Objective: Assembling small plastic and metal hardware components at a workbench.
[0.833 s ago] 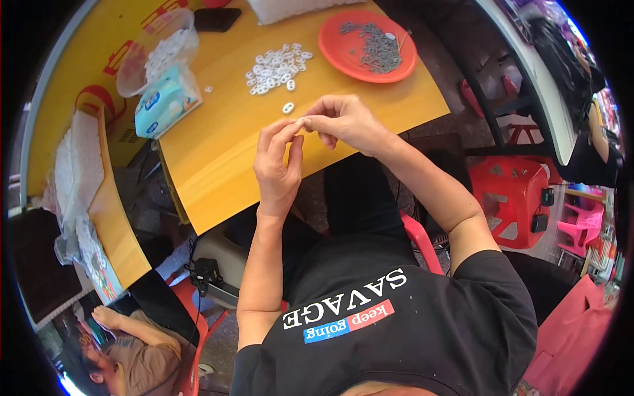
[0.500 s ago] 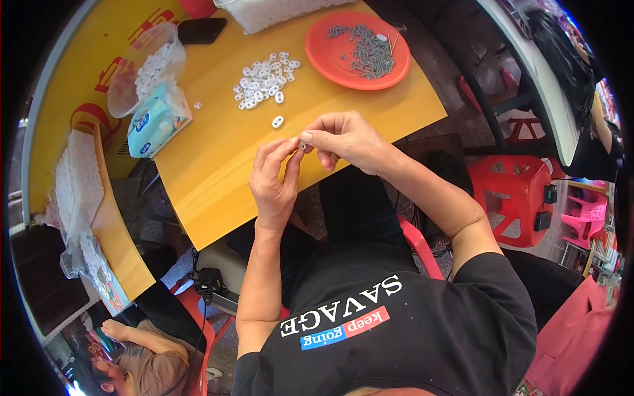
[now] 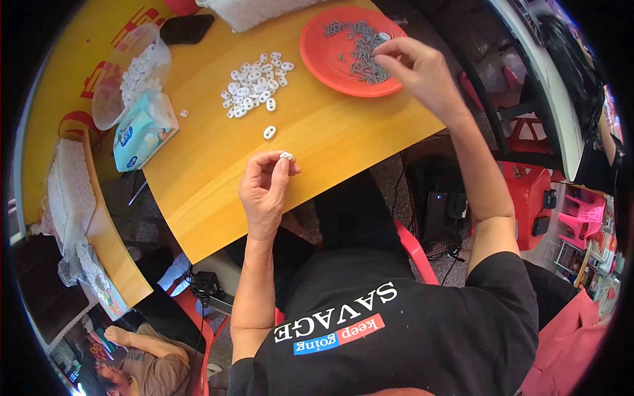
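My left hand (image 3: 264,191) is closed over the table's near edge, pinching a small white plastic piece (image 3: 286,156) between thumb and fingertips. Out over a red plate (image 3: 316,58), my right hand (image 3: 422,69) has its thumb and forefinger a little apart, close above small grey pieces (image 3: 363,49) too fine to name. I see nothing between those fingertips. A white oval piece with two holes (image 3: 269,132) lies alone just beyond my left hand. Farther off is a loose pile of similar white pieces (image 3: 254,86). Another small white piece (image 3: 384,37) rests on the plate beside my right fingers.
At the table's left stand a clear tub of white pieces (image 3: 142,72) and a tissue pack (image 3: 142,132). A dark phone (image 3: 187,30) and a white container (image 3: 257,13) are at the far edge. Another person (image 3: 155,360) is at lower left. Red stools (image 3: 528,198) stand to the right.
My right hand has left my left hand and moved up and right to the red plate. The left hand keeps its white piece and sits slightly lower in view.
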{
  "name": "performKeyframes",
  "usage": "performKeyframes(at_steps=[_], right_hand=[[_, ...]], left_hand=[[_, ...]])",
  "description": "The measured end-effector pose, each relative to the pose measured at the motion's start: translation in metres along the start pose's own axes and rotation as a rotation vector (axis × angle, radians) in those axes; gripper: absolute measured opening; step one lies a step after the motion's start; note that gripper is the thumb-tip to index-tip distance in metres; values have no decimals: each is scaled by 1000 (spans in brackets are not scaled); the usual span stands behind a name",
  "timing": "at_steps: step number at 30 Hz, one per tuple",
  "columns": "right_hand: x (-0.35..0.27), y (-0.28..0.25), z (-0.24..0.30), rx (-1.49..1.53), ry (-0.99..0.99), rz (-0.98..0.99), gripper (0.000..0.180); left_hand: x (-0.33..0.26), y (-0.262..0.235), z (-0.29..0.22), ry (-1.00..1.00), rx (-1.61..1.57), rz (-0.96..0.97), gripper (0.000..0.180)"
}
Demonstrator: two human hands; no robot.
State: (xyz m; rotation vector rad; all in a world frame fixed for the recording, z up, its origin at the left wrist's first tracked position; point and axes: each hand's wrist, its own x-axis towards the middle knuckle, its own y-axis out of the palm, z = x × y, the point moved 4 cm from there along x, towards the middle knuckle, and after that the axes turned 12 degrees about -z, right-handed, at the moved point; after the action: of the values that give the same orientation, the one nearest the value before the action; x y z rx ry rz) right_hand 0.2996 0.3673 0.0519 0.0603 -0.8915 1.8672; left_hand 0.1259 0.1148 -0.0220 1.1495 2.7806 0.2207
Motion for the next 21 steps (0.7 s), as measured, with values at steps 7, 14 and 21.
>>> performKeyframes(at_steps=[7, 14, 21], right_hand=[[19, 6, -16, -247, -175, 173, 16], [26, 40, -13, -283, -306, 234, 14], [41, 46, -20, -405, -356, 147, 13]], left_hand=[[2, -1, 2, -12, -40, 28, 11], [3, 2, 0, 3, -2, 33, 10], [4, 4, -3, 10, -1, 34, 9]])
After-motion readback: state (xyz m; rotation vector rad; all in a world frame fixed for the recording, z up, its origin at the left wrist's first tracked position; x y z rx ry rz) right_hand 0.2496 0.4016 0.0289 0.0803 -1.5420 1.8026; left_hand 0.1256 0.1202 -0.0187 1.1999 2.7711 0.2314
